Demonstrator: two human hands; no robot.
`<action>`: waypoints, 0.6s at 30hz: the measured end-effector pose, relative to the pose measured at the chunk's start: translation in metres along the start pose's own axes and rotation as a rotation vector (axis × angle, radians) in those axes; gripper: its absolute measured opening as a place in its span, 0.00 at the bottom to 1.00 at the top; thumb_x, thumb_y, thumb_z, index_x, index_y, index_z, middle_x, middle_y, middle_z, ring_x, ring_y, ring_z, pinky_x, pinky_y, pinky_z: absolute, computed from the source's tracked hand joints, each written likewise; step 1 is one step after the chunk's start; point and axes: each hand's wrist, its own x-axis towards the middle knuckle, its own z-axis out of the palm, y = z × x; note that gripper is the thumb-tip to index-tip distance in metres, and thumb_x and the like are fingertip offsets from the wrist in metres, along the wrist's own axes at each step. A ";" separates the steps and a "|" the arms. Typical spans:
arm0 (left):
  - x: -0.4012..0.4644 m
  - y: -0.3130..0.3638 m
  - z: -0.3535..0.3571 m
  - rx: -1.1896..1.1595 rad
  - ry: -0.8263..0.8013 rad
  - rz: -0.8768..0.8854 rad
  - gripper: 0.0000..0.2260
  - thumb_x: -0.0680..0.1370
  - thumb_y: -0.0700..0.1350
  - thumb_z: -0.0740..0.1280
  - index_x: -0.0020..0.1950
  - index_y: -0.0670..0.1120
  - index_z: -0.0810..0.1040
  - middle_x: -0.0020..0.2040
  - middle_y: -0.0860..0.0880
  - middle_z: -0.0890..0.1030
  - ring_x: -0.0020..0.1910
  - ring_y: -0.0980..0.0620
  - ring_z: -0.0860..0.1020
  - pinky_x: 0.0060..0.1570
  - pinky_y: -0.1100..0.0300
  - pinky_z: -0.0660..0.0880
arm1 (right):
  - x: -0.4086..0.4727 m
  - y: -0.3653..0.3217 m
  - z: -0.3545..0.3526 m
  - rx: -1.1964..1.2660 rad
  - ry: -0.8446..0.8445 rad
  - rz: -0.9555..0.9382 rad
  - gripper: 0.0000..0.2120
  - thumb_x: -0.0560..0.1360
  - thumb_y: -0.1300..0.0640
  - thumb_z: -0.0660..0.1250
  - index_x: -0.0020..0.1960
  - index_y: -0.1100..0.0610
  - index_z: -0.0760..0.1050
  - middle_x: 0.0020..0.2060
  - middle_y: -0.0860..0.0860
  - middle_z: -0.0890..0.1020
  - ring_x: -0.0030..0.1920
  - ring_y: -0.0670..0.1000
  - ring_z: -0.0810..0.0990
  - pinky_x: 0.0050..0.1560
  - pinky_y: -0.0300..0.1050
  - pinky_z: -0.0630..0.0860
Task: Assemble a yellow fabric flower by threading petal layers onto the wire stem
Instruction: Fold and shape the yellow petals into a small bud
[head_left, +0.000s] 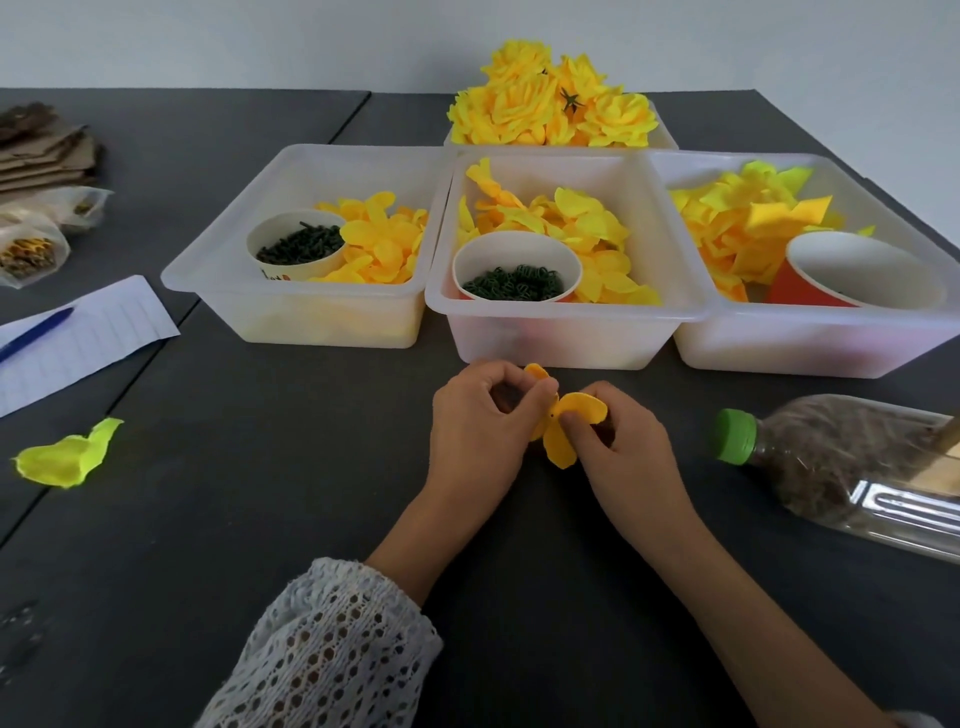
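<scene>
Both hands are working close together just above the dark desk (260, 519), right in front of the middle tub. The left hand (475, 421) has its fingers curled in, pinching the yellow petal layer (563, 426) from the left side, and the right hand (623, 447) is pinching the same piece from the right, thumb and fingertip pressed onto the fabric near its centre. There's a tiny dark spot at the middle of the petals, can't tell if that's the stem tip or just a hole, too small to say. One petal pokes up behind the left fingers and another hangs down between the two hands. Behind them sit three clear plastic tubs side by side: the left tub (218, 291) has yellow petals plus a paper cup of dark green bits (296, 247), the middle tub (519, 332) has more petals and a white cup of green ring-ish pieces (514, 270), and the right tub (779, 353) has bigger petals with a red cup (852, 273) tipped on its side. A fourth tub further back is piled with finished yellow flowers (550, 104). Off to the right a plastic bottle with a green cap (831, 467) lies on its side. On the left there's a loose pale yellow petal piece (67, 457), lined paper with a blue pen (36, 332) and some cardboard.
</scene>
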 end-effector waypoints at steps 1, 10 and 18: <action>0.000 -0.001 0.001 0.045 -0.014 -0.015 0.06 0.73 0.54 0.72 0.38 0.54 0.80 0.34 0.58 0.80 0.34 0.62 0.77 0.32 0.67 0.72 | 0.000 0.000 0.001 -0.027 0.017 0.010 0.06 0.79 0.53 0.62 0.43 0.47 0.71 0.36 0.45 0.76 0.39 0.41 0.75 0.34 0.31 0.68; -0.007 0.004 0.002 0.200 -0.147 0.025 0.07 0.74 0.56 0.70 0.41 0.55 0.80 0.39 0.59 0.80 0.40 0.63 0.78 0.40 0.62 0.78 | 0.000 -0.001 0.000 0.098 0.162 0.086 0.07 0.78 0.54 0.64 0.41 0.49 0.72 0.34 0.48 0.77 0.36 0.45 0.76 0.33 0.38 0.74; -0.009 0.008 0.003 0.176 -0.203 0.318 0.04 0.76 0.48 0.69 0.49 0.53 0.79 0.53 0.57 0.78 0.52 0.60 0.77 0.51 0.61 0.76 | -0.003 -0.006 -0.005 0.070 0.036 0.073 0.05 0.75 0.53 0.65 0.43 0.48 0.79 0.37 0.47 0.82 0.41 0.45 0.80 0.42 0.45 0.80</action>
